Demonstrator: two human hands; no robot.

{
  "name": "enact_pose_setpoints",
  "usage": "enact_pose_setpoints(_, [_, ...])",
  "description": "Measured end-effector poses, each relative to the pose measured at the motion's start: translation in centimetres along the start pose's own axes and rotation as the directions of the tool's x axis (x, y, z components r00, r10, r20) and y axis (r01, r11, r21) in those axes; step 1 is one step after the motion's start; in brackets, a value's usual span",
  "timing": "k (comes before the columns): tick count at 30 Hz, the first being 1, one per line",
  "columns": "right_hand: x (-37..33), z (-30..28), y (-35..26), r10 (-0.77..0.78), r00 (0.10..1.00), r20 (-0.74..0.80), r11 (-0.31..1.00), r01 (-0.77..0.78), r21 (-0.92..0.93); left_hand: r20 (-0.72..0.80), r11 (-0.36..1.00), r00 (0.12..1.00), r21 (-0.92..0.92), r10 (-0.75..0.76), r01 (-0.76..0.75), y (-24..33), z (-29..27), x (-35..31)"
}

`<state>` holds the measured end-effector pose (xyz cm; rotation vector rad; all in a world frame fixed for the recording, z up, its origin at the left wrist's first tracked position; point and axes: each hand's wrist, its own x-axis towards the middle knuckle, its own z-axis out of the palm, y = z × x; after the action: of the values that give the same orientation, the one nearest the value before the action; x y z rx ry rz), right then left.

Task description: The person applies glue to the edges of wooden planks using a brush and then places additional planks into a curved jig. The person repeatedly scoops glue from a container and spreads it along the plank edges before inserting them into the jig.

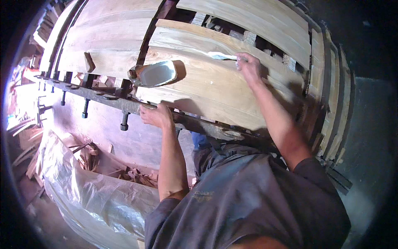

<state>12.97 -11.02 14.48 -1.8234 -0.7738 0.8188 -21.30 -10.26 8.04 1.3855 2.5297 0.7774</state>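
Note:
My right hand [248, 68] is closed round a thin spreader [222, 55], its end coated in white, just over the pale wooden boards [195, 79]. I cannot tell whether its tip touches the wood. At the near edge of the boards my left hand [157, 115] has its fingers bent and closed by the metal clamp bar [112, 98]; what they grip is mostly hidden. Between the hands, further left, an oval tub [156, 74] of white, glue-like liquid sits at the boards' left end.
More wooden panels [107, 37] lie to the left, past a dark metal bar. Clamp bolts [124, 121] hang below the near bar. A small wood block [89, 62] stands on the left panel. Clear plastic sheeting [95, 195] and wood scraps [139, 176] lie lower left.

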Motion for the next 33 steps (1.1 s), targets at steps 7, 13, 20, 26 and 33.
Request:
enact_pose_setpoints(7, [-2.2, -4.6, 0.6, 0.013, 0.996, -0.093, 0.987, -0.027, -0.156, 0.117, 0.987, 0.983, 0.099, -0.141, 0.13, 2.6, -2.1, -1.0])
enact_pose_setpoints(13, [-2.8, -8.8, 3.8, -0.044, 0.983, -0.18, 0.962, -0.007, -0.273, 0.032, 0.981, 0.994, 0.172, -0.101, 0.094, 1.5, -0.3, -0.6])
enact_pose_setpoints(20, [-4.4, -13.2, 4.6, -0.107, 0.969, -0.223, 0.941, 0.027, -0.337, 0.064, 0.983, 0.996, 0.177, -0.055, 0.043, 0.2, 0.4, 0.3])
enact_pose_setpoints(26, [-5.1, -16.4, 4.8, 0.01, 0.963, -0.27, 0.933, -0.107, -0.345, 0.118, 0.975, 0.987, 0.208, -0.108, 0.081, 0.5, 0.2, 0.4])
enact_pose_setpoints(33, [-5.9, -19.2, 4.7, 0.037, 0.947, -0.318, 0.913, -0.162, -0.375, 0.151, 0.96, 0.985, 0.277, -0.089, 0.044, 0.8, -0.2, 0.5])
